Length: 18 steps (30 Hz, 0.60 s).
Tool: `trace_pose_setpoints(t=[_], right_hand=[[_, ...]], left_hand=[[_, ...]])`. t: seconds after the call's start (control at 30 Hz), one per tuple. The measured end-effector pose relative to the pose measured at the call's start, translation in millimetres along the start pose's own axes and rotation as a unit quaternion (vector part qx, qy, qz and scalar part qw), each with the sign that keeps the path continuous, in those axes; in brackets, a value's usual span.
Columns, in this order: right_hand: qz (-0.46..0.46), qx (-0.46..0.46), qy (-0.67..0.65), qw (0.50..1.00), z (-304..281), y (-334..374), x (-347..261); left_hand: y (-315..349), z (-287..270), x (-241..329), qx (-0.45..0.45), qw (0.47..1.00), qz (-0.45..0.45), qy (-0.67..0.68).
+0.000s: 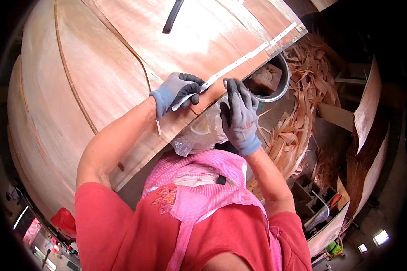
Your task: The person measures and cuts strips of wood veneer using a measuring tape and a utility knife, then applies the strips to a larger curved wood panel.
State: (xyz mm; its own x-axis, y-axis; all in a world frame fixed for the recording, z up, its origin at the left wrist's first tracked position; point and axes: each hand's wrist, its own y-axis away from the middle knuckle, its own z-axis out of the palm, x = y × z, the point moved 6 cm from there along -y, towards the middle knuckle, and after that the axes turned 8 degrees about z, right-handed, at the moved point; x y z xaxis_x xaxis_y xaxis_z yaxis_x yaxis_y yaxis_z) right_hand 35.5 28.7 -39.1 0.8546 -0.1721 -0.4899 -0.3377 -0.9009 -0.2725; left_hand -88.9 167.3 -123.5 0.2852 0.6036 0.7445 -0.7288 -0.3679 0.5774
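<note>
My left hand (181, 90), in a grey glove with dark fingertips, lies on a wood veneer sheet (185, 49). Its fingers are closed on a white strip of perforated tape (234, 67); the loose end sticks out below the hand. From there the tape runs up and right along the sheet's edge to the far corner. My right hand (240, 115), gloved alike, is raised beside that edge, fingers stretched out and fingertips close to the sheet. I see nothing held in it. Beneath the tape shows a redder veneer strip (258, 60).
A black bar-like tool (172, 17) rests on the sheets. Under the edge are a metal basin (282, 86) holding a brownish block and a clear plastic bag (196, 135). Veneer scraps (298, 122) heap on the right, beside upright veneer sheets (365, 108).
</note>
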Motion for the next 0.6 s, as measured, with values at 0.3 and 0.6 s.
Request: trace_pose_setpoints(t=[0.3,0.6], right_hand=[[-0.019,-0.11,0.08,0.991,41.6,-4.9,9.6],[-0.035,-0.144,0.162,0.976,43.5,-5.5,1.6]], left_hand=[[43.9,9.1,24.4,0.087,0.99,-0.015,-0.108],[89.2,-18.0,-19.8,0.201,0.974,-0.04,-0.099]])
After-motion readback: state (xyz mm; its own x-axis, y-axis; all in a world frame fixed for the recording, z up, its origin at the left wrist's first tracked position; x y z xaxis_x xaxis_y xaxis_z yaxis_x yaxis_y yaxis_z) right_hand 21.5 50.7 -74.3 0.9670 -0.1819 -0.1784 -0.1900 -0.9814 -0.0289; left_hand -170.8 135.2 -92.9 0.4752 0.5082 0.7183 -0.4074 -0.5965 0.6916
